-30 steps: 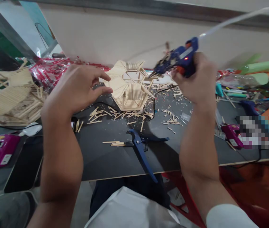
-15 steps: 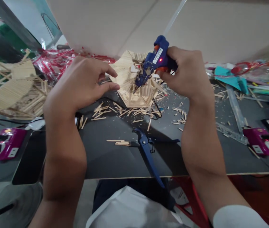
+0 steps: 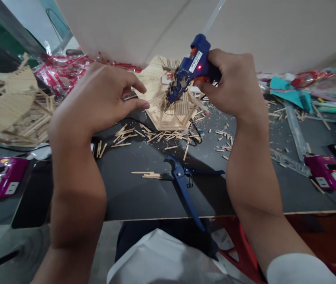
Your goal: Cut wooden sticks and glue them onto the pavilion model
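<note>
My right hand (image 3: pixel 229 85) is wrapped round a blue hot glue gun (image 3: pixel 196 65) with a red light lit and a clear glue stick rising from its back. The gun's nozzle points down over a model of thin wooden sticks (image 3: pixel 170 122), which has a many-sided stepped base. Whether the tip touches the wood I cannot tell. At the model's left side is my left hand (image 3: pixel 108 96), its thumb and forefinger apart with nothing between them.
Short cut sticks (image 3: pixel 126 136) litter the dark table (image 3: pixel 132 201). Blue cutters (image 3: pixel 182 185) lie near the front edge beside longer sticks (image 3: pixel 148 174). Another stick model (image 3: pixel 14 102) stands left. Purple power sockets (image 3: pixel 6 177) and a black phone (image 3: pixel 34 197) are at left.
The whole view has shifted slightly. The glue gun's nozzle has moved a little left over the model, and my left hand stays apart-fingered beside it.
</note>
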The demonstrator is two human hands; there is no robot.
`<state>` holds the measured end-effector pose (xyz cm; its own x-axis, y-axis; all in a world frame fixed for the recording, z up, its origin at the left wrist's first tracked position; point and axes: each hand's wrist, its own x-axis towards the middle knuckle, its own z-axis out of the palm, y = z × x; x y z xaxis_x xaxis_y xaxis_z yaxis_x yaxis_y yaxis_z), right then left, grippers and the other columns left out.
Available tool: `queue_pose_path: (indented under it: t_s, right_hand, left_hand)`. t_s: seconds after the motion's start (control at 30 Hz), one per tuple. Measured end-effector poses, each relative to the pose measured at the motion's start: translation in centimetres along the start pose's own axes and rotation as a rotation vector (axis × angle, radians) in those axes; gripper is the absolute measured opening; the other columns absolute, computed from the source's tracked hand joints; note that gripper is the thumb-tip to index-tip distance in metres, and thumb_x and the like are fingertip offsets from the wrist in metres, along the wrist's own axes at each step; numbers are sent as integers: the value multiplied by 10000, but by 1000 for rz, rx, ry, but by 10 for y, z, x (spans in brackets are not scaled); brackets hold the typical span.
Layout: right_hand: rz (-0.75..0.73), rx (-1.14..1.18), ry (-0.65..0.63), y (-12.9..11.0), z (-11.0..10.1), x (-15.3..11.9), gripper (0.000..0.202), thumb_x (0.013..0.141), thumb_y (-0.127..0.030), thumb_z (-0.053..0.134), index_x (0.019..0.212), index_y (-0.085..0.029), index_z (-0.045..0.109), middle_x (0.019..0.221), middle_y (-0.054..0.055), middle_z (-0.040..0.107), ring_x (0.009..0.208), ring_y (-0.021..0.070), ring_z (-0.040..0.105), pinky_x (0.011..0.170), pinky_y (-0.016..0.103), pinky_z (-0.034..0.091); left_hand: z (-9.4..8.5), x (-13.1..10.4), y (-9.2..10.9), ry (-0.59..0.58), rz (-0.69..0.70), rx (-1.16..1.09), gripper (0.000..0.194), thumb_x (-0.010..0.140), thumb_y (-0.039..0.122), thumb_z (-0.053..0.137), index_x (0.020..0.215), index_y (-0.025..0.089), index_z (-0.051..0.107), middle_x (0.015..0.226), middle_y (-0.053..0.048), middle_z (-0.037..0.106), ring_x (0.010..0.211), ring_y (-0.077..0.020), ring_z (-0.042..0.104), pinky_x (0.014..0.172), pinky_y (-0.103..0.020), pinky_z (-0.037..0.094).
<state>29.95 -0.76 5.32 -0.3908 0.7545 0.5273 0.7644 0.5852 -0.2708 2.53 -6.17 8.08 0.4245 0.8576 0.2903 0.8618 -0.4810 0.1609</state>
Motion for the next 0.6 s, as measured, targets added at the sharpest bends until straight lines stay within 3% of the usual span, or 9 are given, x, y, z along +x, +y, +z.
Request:
queue_pose_path:
  t_s: [0.43, 0.6]
  right_hand:
    - [39, -23, 2, -1, 1, 0, 211, 780, -210, 630, 838, -281, 440, 837, 34, 625, 713, 214, 462, 706, 349, 339]
    - [33, -22, 20, 0, 2, 1, 232, 764, -179, 633, 828, -280, 434, 835, 33, 617, 728, 218, 464, 701, 351, 329]
  left_hand:
    - [-1, 2, 8, -53, -22, -7, 329, 917, 413, 657, 1107, 165, 758, 749, -8, 637, 668, -134, 508, 802, -302, 400]
    - [0, 3, 10, -60, -12, -2, 350, 924, 428, 660, 1129, 161, 754, 759, -26, 641, 672, -153, 511, 745, -314, 376]
